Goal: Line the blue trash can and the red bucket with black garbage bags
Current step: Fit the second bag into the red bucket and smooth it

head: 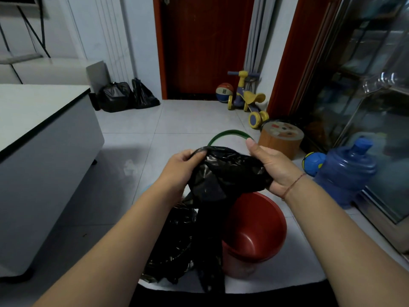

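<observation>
I hold a black garbage bag up in front of me with both hands. My left hand pinches its top edge on the left side, and my right hand grips the bunched plastic on the right. The bag hangs down over the red bucket, which stands on the floor with its inside bare. To the bucket's left lies crumpled black plastic; a sliver of light blue shows beside my left forearm, and I cannot tell whether it is the blue trash can.
A green hoop rises behind the bag. An orange round stool, a blue water jug, a blue ball and a glass door stand at the right. A white cabinet is at the left. Filled black bags and a toy scooter sit by the far door.
</observation>
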